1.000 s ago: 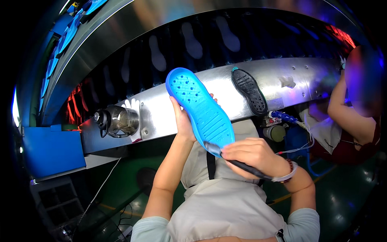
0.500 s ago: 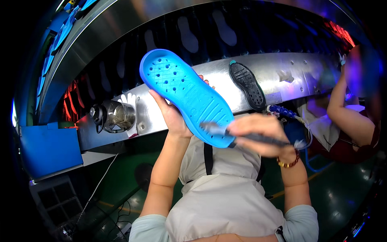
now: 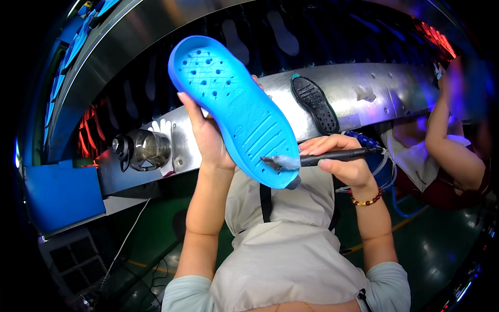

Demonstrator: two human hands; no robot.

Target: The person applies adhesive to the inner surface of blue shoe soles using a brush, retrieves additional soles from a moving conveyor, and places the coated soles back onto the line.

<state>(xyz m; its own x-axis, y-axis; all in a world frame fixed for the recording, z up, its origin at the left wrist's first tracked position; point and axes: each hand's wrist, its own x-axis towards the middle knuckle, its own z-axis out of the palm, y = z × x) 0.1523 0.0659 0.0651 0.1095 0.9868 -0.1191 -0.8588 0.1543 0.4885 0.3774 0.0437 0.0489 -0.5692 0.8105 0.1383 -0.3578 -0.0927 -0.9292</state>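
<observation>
My left hand (image 3: pixel 212 140) grips a blue shoe sole (image 3: pixel 244 119) by its sides, tilted over my lap with the wide end nearest me. Small holes dot the heel end, and raised ribs cross the forefoot. A dark tab (image 3: pixel 294 183) sticks out at the near end. In my right hand (image 3: pixel 347 165) is a brush (image 3: pixel 313 159) with a black handle, a pale wrapped neck and dark bristles. Its tip lies over the forefoot of the sole, seemingly touching it. Fingers and thumb close round the handle.
On the metal ledge (image 3: pixel 358 99) lies a black sole (image 3: pixel 317 106). A dark see-through jug (image 3: pixel 148 150) and a white glove (image 3: pixel 165 129) are at the left, near a blue box (image 3: pixel 65 197). Another person's arm (image 3: pixel 452 140) is at the right, beside a blue coiled hose (image 3: pixel 364 139).
The sole has shifted up and left in view with my left hand. My right hand has slowed from a blur, and the brush shows clearly over the forefoot.
</observation>
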